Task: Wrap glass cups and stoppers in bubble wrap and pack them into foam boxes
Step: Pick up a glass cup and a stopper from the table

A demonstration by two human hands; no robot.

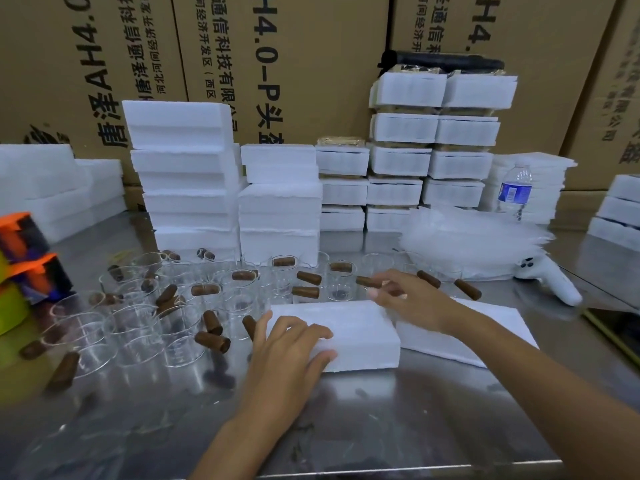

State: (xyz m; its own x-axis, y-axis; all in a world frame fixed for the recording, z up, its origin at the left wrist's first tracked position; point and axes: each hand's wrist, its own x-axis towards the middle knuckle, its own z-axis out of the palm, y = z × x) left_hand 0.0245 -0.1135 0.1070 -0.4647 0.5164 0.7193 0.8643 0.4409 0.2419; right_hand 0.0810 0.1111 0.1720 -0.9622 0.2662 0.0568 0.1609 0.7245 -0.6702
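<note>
Working at the near part of the steel table (381,427). Clasping the left end of a closed white foam box (363,330) with the left hand (291,348), fingers lying over the top, thumb pressing against the front face. Reaching with the right hand (405,294) over the box's far right corner, fingers loosely curled against one brown stopper (367,281); not showing clearly whether pinching it or only touching it. Holding the hands apart, one at each end of the box. Facing, just right of the box, a flat foam slab (485,334) lying on the table. Looking left onto a crowd of upright glass cups (131,327), with more stoppers (211,341) lying among them and inside some. Glimpsing orange and green objects (24,258) at the left edge. Looking farther back at a heap of bubble wrap (474,237), with a white controller (550,278) lying beside it. Seeing beyond that tall foam box stacks (187,174), a water bottle (514,192) standing by them, and printed cardboard cartons (311,46) filling the background.
</note>
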